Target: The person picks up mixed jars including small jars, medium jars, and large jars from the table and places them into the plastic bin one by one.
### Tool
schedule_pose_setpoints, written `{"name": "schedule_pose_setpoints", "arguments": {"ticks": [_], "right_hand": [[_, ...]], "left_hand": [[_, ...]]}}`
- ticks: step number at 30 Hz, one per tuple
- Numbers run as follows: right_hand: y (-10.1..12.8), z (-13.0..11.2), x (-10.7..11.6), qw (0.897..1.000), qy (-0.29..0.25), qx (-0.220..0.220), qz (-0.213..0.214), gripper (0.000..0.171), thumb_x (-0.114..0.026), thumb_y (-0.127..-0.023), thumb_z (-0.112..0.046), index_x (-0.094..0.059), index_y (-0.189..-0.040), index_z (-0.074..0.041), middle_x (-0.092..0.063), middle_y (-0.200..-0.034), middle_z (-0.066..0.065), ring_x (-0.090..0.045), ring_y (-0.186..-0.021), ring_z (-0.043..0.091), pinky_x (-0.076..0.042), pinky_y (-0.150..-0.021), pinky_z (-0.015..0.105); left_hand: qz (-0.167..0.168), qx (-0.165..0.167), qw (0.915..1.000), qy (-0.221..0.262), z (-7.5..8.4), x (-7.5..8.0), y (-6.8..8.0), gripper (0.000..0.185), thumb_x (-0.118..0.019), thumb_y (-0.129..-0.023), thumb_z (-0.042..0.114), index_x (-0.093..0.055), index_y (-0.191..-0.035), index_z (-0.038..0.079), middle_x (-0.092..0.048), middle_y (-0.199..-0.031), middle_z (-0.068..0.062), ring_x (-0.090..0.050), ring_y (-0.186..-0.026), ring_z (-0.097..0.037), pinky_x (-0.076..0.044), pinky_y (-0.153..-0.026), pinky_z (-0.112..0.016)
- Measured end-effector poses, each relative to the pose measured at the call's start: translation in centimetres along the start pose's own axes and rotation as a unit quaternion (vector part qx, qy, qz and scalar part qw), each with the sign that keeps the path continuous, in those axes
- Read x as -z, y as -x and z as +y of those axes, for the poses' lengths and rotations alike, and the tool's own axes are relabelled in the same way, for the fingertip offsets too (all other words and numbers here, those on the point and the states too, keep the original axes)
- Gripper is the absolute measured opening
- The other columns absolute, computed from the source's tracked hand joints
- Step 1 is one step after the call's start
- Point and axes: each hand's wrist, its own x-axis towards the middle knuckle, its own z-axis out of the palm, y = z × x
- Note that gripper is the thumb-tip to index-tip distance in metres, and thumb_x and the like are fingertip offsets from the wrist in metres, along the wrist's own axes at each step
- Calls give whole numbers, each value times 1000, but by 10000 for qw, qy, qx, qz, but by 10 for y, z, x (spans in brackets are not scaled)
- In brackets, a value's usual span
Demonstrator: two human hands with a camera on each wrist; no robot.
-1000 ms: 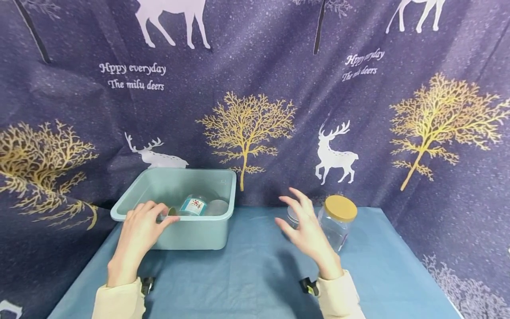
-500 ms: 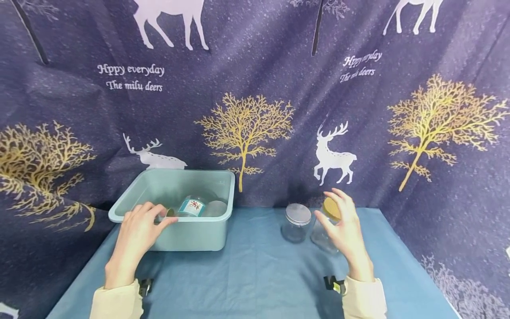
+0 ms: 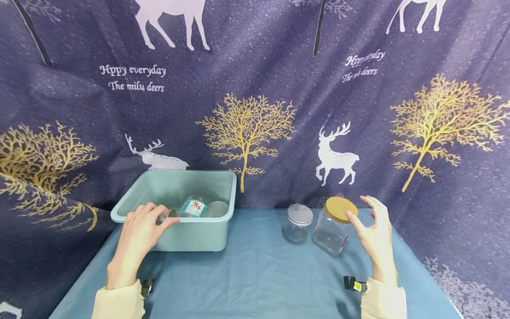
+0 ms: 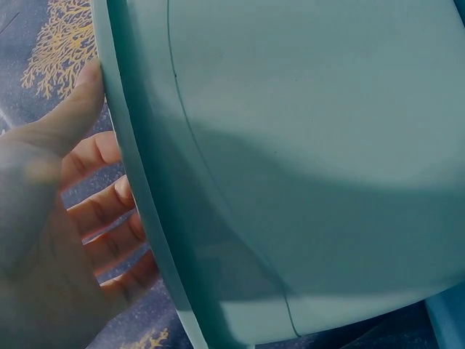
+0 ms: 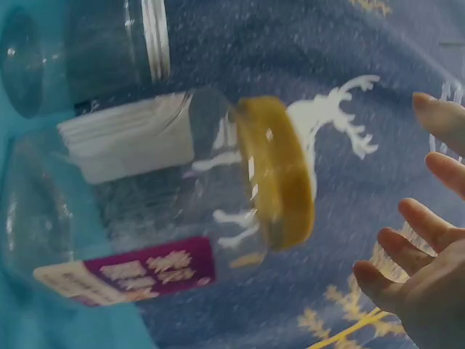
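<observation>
My left hand [image 3: 139,237] hangs at the near rim of a green plastic bin [image 3: 191,232], fingers loosely bent. The left wrist view has the thumb tip right at the rim, with the other fingertips partly hidden behind it. A small gold-green round piece [image 3: 172,213] shows between thumb and fingers in the head view, inside the bin. My right hand [image 3: 376,237] is just right of a clear plastic jar [image 3: 331,235] with a gold lid, fingers spread and thumb tip close to the lid. A purple and white label shows on this jar [image 5: 138,211] in the right wrist view.
A smaller clear jar with a silver lid [image 3: 299,215] stands left of the gold-lidded one. In the bin lie a jar with a blue and white label [image 3: 193,207] and a greyish round lid [image 3: 216,208]. Behind the blue cloth-covered table [image 3: 259,274] hangs a patterned dark curtain [image 3: 271,66].
My right hand has moved to the right, from over the silver-lidded jar, past the gold-lidded jar, to its right side. My left hand stays at the bin rim.
</observation>
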Motion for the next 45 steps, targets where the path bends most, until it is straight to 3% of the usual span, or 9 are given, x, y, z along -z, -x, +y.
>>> {"name": "schedule_pose_setpoints", "arguments": {"ticks": [3,10,16,21,29,36,45], "right_hand": [[2,10,0,9990,-111,-437,56,54,-80,-82,-9,-59,-131,-8,-51,-136,10,-45,-126,19,-34,-96,21],[9,35,-6,9916,-397,-1231,62,54,-76,-87,-17,-54,-136,-8,-47,-134,11,-45,-125,26,-38,-103,40],[17,58,-16,9785,-1250,-1526,-598,85,-76,-85,-7,-26,-154,-11,-30,-150,19,-30,-138,36,-27,-109,53],[27,76,-30,9722,-1401,-1625,-938,102,-80,-80,-7,-13,-156,-13,-26,-152,18,-27,-138,35,-23,-108,56],[37,89,-44,9722,-1286,-1617,-1099,103,-82,-79,-8,-14,-155,-13,-31,-147,13,-33,-129,29,-27,-106,54],[37,89,-43,9696,-1265,-1748,-1157,104,-80,-80,-6,-10,-156,-15,-32,-146,12,-34,-126,21,-31,-99,37],[37,92,-40,9655,-1360,-1828,-1262,102,-79,-82,-8,-9,-156,-15,-29,-148,12,-33,-125,19,-34,-97,32]], "left_hand": [[-11,32,10000,26,1,0,0,28,-81,-78,37,-68,-87,14,-60,-86,-4,-54,-79,-30,-37,-72,-50],[69,-33,10000,-23,2,1,1,29,-81,-77,37,-68,-86,13,-60,-85,-4,-55,-79,-30,-37,-70,-49],[140,-74,9999,-18,2,-1,1,28,-82,-76,36,-67,-85,13,-60,-84,-4,-55,-78,-31,-36,-69,-48],[135,-141,9998,-52,3,-1,1,28,-82,-76,35,-66,-84,14,-59,-83,-4,-54,-76,-30,-36,-68,-46],[135,-125,9998,-56,4,2,0,28,-83,-76,35,-66,-85,13,-60,-84,-5,-55,-77,-31,-37,-68,-48],[130,-104,9998,-58,3,1,1,27,-82,-76,35,-65,-83,16,-59,-83,-3,-54,-77,-29,-35,-66,-46],[333,-245,9991,-55,1,-2,0,28,-83,-74,35,-63,-81,17,-59,-81,-2,-55,-75,-30,-35,-64,-46]]}}
